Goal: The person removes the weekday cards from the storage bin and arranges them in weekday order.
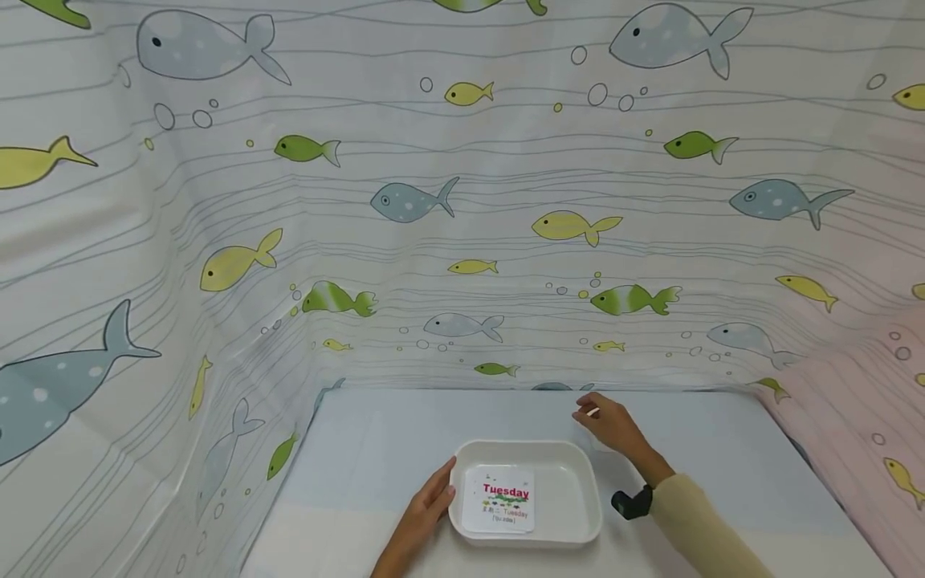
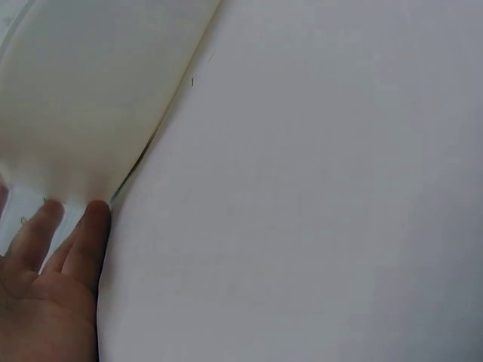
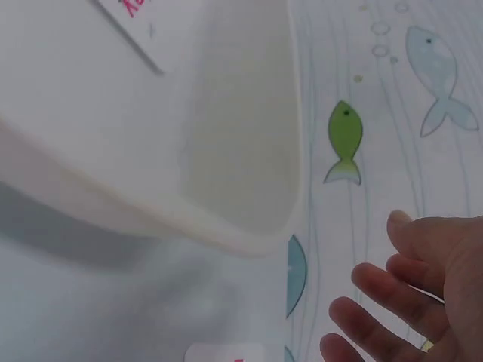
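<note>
Our straight-fingered left hand [image 1: 422,510] touches the lower-centre tray [image 1: 567,499], our right hand [image 1: 613,427] loose, empty, and the card [image 1: 499,501] seems light, best edge-pinched.

Pale-blue/wht tbl [image 1: 361,457]: wht tray [image 1: 568,502] on top, wht card [image 3: 219,353] nr

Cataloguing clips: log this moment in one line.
left hand: touching tray, left side | right hand: empty, near far right corner | Tuesday card: in tray

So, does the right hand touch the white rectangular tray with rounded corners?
Apart. The right wrist view plainly shows white fish-printed sheet between the right hand and the tray.
</note>
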`<action>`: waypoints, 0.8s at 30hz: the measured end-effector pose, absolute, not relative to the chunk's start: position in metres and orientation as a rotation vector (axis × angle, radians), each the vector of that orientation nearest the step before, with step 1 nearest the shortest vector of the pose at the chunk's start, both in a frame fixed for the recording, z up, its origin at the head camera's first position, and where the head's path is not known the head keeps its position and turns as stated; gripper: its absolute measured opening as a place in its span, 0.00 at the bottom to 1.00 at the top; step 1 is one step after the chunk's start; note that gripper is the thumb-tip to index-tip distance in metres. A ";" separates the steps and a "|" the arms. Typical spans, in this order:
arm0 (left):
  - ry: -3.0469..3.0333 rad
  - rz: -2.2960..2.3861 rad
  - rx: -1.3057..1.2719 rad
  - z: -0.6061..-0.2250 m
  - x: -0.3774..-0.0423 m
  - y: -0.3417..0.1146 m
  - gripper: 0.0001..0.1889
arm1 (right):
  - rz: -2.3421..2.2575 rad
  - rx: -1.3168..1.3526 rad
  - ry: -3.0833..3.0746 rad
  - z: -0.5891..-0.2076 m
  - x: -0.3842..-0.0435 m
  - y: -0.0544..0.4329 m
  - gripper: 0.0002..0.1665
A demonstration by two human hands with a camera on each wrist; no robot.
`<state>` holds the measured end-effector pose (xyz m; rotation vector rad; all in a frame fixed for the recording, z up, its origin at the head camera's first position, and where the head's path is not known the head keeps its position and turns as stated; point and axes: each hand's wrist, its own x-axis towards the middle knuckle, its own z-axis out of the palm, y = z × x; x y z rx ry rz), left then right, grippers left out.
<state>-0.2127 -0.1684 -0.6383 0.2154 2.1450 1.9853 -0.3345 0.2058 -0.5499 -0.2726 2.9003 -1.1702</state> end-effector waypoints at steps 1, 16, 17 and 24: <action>2.148 1.983 0.212 -0.638 -0.213 -0.169 0.29 | -1.184 -0.300 2.885 -0.547 -0.334 0.201 0.17; 2.192 1.966 0.235 -0.633 -0.212 -0.171 0.29 | -1.187 -0.810 2.631 -0.533 -0.323 0.146 0.11; 2.201 1.962 0.238 -0.633 -0.212 -0.171 0.29 | -1.180 -0.848 2.612 -0.533 -0.322 0.143 0.11; 2.192 1.969 0.253 -0.636 -0.211 -0.171 0.28 | -1.134 -0.981 2.486 -0.540 -0.315 0.128 0.14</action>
